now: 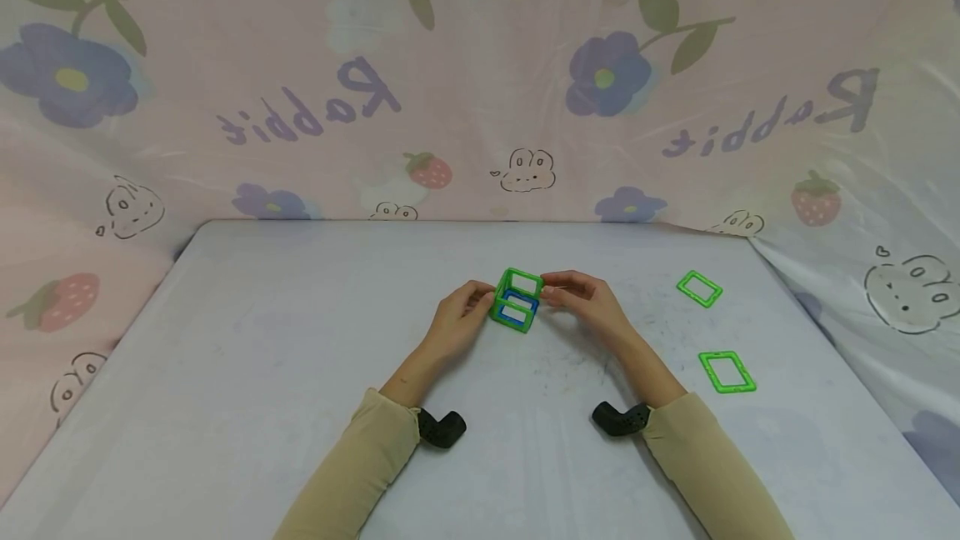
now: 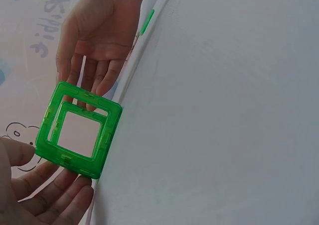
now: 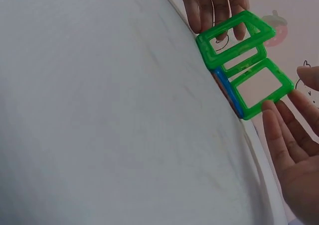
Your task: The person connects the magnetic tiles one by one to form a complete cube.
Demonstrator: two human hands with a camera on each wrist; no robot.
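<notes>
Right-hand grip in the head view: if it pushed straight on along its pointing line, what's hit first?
The green-and-blue frame structure, at its near side. The right-hand grip looks about at contact already, though depth leaves any small gap unclear.

1. The table (image 1: 315,340) is white and wide; its straight far edge lies at 12 o'clock. I count the clock from the middle of the table top, in the head view.
2. A small box (image 1: 504,315) stands between 12 and 1 o'clock. It has a blue frame at the bottom, against the table top, and green frames rise above it.
3. The first loose frame (image 1: 708,302), green, lies flat at 2 o'clock.
4. The second loose frame (image 1: 727,390), also green, lies flat at 3 o'clock, well apart from the box.
5. Some faint grey marks (image 1: 577,367) are at 4 to 5 o'clock from the box.
</notes>
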